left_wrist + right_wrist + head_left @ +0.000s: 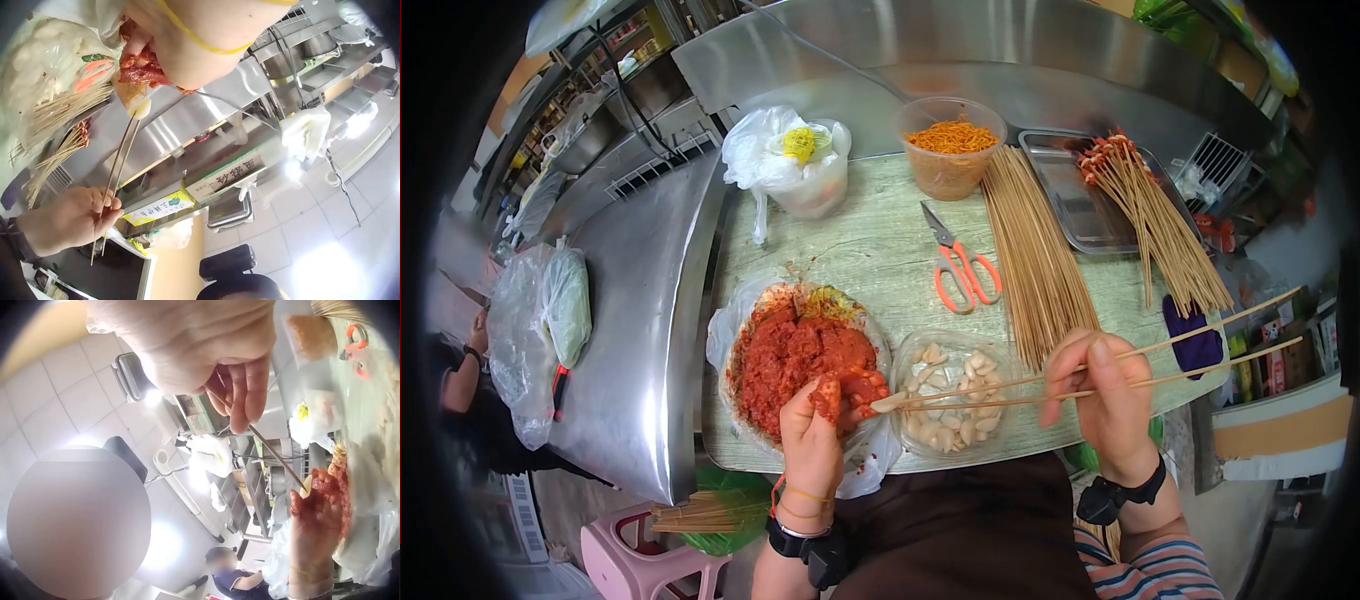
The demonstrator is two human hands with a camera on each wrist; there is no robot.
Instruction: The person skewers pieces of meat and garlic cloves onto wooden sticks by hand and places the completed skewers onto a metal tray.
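Note:
My left hand (812,440) curls its red-smeared fingers round a lump of red, coarse paste, just over a plastic-lined bowl (880,335) heaped with the same red paste (790,360). Between the thumb and fingers of my right hand (1105,395) are two bamboo skewers (1020,384), which point left. A pale garlic clove (141,109) sits on their tips, close to the red-coated fingers (325,487) of the left hand. Below the skewers stands a clear tub (905,440) of peeled garlic cloves (950,430).
Orange-handled scissors (968,280) lie behind the garlic tub, beside a bundle of bare skewers (1035,250). Farther back are a tub of orange shreds (950,160) and a bagged container (825,190). A metal tray (1060,190) carries red-tipped skewers (1150,205). Another person (234,578) stands nearby.

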